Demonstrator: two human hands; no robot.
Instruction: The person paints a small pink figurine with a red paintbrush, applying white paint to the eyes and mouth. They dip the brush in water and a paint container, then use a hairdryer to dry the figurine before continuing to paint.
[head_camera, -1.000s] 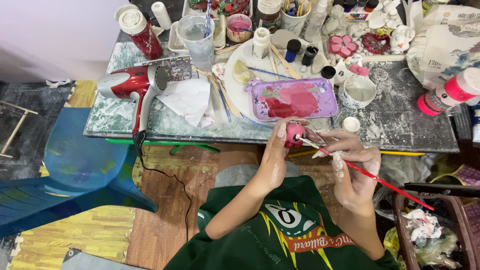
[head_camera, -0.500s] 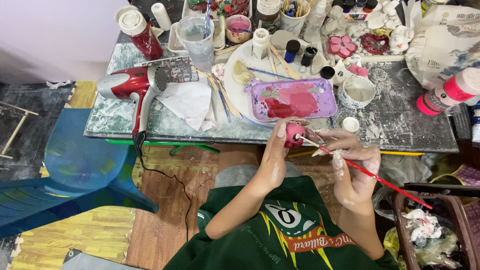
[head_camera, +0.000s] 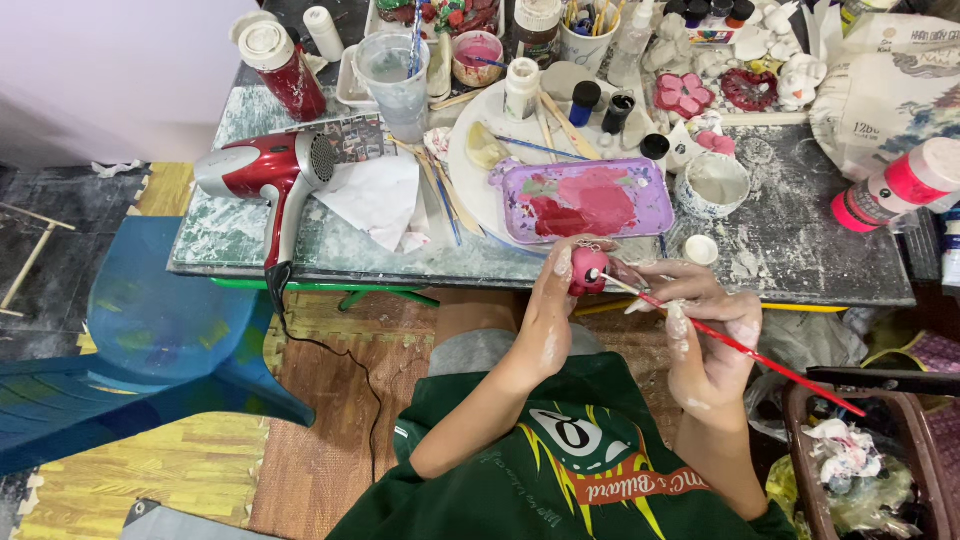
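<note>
My left hand (head_camera: 552, 300) grips a small pink-red figurine (head_camera: 587, 270) just in front of the table's near edge. My right hand (head_camera: 700, 320) holds a thin red-handled paintbrush (head_camera: 740, 348), its tip touching the figurine. Both hands are smeared with white paint. Just beyond them on the table lies a purple palette tray (head_camera: 590, 200) with pink and red paint on a white round plate (head_camera: 470, 170).
A red hair dryer (head_camera: 270, 175) lies at the table's left with its cord hanging down. Cups, paint bottles, brushes, plaster pieces and a white bowl (head_camera: 715, 183) crowd the table. A blue plastic chair (head_camera: 150, 330) stands at left, a basket of scraps (head_camera: 860, 460) at right.
The brush tip has shifted slightly on the figurine; both hands stay in nearly the same place.
</note>
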